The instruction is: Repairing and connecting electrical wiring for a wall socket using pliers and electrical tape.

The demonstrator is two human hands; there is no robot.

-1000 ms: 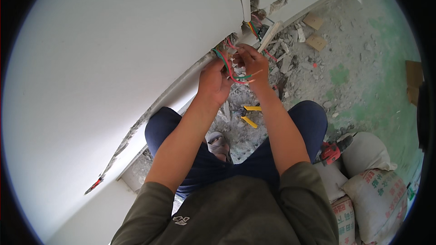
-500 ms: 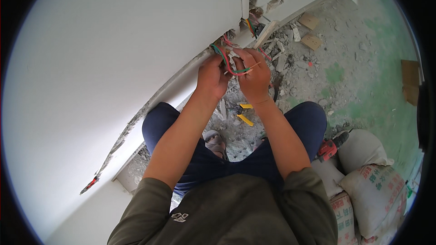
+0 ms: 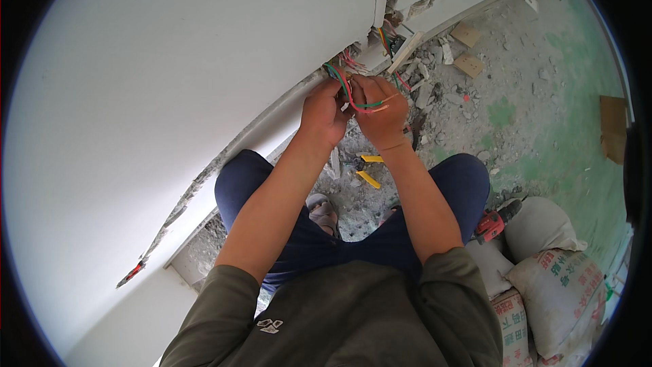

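My left hand (image 3: 319, 115) and right hand (image 3: 384, 115) nearly meet, fingers curled; fingertips are hidden, can't tell what either one pinches. The green wire (image 3: 371, 105) and red wire (image 3: 363, 110) leave the wall just ahead of my left and bow rightward, bare ends pointing right over my right hand, the nearer one. Pink wires (image 3: 352, 61) stick out just ahead. White wall (image 3: 204, 81) crowds my left; pale strip (image 3: 406, 52) angles off ahead-right. Yellow-handled tool (image 3: 369, 179) behind both hands, red drill (image 3: 489, 226) well right and back.

Head view: left-hand fisheye of head-worn pair, facing steeply down; shirt (image 3: 339, 319) near lens, floor (image 3: 523, 136) farther off.
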